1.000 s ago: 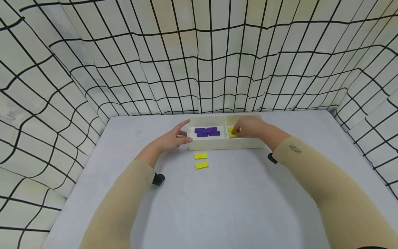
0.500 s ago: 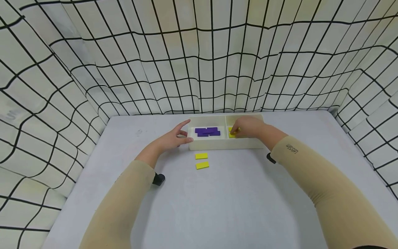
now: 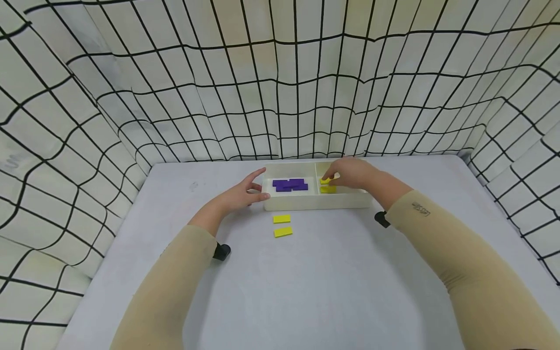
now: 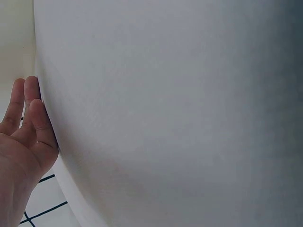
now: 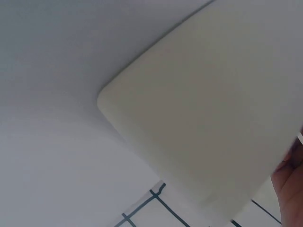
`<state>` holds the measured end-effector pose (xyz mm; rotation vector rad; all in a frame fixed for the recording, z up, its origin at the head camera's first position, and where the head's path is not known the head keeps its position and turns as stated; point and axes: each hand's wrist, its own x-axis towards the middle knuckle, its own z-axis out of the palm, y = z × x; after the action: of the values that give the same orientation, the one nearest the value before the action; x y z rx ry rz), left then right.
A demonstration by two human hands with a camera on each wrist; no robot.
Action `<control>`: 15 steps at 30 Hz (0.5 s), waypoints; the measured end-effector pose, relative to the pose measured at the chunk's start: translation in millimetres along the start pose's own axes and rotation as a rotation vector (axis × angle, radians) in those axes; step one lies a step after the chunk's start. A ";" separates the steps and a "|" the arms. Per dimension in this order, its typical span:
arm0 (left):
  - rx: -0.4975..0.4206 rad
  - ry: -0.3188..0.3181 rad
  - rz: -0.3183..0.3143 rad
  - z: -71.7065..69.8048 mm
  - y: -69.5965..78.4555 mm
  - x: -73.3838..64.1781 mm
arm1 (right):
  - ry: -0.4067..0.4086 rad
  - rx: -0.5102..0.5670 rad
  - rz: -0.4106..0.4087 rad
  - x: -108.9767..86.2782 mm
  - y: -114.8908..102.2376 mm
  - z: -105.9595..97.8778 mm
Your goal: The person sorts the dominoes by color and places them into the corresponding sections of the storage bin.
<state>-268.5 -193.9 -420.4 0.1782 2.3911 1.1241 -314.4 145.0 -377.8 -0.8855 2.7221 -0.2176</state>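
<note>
A long white divided box stands near the table's far edge. Several purple rectangular tiles lie overlapping in its left compartment, and yellow tiles lie in the right one. My left hand rests against the box's left end with the fingers spread, the thumb at the front corner; its fingers also show in the left wrist view. Over the right compartment, my right hand has its fingertips apart, right at the rear yellow tile. The right wrist view shows mostly the box's outer wall, with part of the hand at its edge.
Two more yellow tiles lie on the white table in front of the box, one nearer than the other. White walls with black netting enclose the table at the back and both sides.
My right fingertips have lifted off the front yellow tile and shifted back to the rear one, spreading apart. More of the front tile shows now. The left hand has stayed in place.
</note>
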 end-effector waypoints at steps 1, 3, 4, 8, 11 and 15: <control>0.000 -0.002 0.000 0.0 -0.1 0.4 | 0.007 0.005 0.002 -2.3 -0.4 -1.7; -0.002 -0.002 0.000 0.0 -0.5 1.3 | 0.023 0.013 0.011 -7.8 -2.2 -6.0; -0.003 -0.001 -0.001 0.0 -0.8 1.6 | 0.030 0.017 0.012 -10.4 -2.7 -8.0; -0.007 0.006 -0.004 0.0 -0.9 1.1 | 0.059 0.025 0.001 -20.8 -4.8 -14.3; -0.012 0.007 -0.007 0.2 -0.2 -0.5 | 0.077 0.021 -0.015 -27.6 -5.5 -16.0; -0.007 0.000 -0.002 0.3 -0.3 -0.9 | 0.097 0.013 -0.019 -35.9 -6.9 -17.5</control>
<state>-267.5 -194.1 -420.5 0.1737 2.3868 1.1319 -288.0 161.8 -352.2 -0.9210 2.7984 -0.2895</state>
